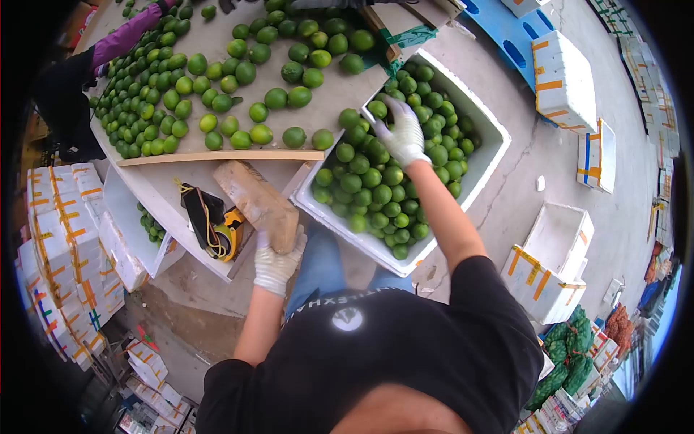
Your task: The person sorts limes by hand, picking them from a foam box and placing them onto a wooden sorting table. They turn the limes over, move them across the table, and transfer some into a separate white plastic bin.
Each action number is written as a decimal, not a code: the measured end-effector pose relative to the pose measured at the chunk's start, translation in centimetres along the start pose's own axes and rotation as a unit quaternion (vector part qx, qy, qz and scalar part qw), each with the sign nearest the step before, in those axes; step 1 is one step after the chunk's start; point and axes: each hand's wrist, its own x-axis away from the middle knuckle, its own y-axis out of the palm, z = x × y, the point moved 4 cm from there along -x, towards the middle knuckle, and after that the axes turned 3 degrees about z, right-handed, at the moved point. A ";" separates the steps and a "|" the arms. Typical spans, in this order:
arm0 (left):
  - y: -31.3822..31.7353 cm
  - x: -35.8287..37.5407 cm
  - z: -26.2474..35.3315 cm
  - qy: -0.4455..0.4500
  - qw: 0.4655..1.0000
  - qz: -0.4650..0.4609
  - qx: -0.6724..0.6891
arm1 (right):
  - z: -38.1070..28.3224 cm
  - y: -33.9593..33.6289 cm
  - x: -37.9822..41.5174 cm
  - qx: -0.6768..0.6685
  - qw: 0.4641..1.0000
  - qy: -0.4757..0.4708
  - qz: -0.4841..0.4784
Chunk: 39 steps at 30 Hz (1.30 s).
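Note:
My right hand [402,134], in a white glove, is over a white foam box [494,148] heaped with green limes [376,177]. A lime [377,109] sits between its thumb and fingers, at the box's upper left edge. My left hand [279,263], also gloved, is closed around the near end of a worn wooden block [254,195]. This block lies slanted on a ledge at the sorting table's near side; part of its lower end is hidden by my fingers.
Loose limes [155,108] cover the table [238,119] behind a wooden strip [224,156]. A yellow-and-black tape measure [230,235] lies beside the block. A co-worker's purple sleeve [126,40] reaches in at upper left. White foam boxes [564,79] stand right; stacked ones [65,246] stand left.

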 end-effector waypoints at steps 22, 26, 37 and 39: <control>23.7 -15.4 3.2 -0.077 0.802 -0.265 -0.530 | -0.9 9.4 -2.3 -0.750 0.609 0.251 0.064; 24.6 -17.9 1.6 0.174 0.549 -0.296 -0.762 | 0.3 7.9 -1.3 -0.577 0.746 0.320 0.092; 25.2 -16.3 8.0 0.500 0.307 -0.224 -0.778 | -2.4 6.8 -3.4 -0.214 0.903 0.324 0.182; 27.0 -13.6 6.1 0.555 0.220 -0.255 -0.760 | -2.5 6.3 -3.8 -0.134 0.931 0.295 0.167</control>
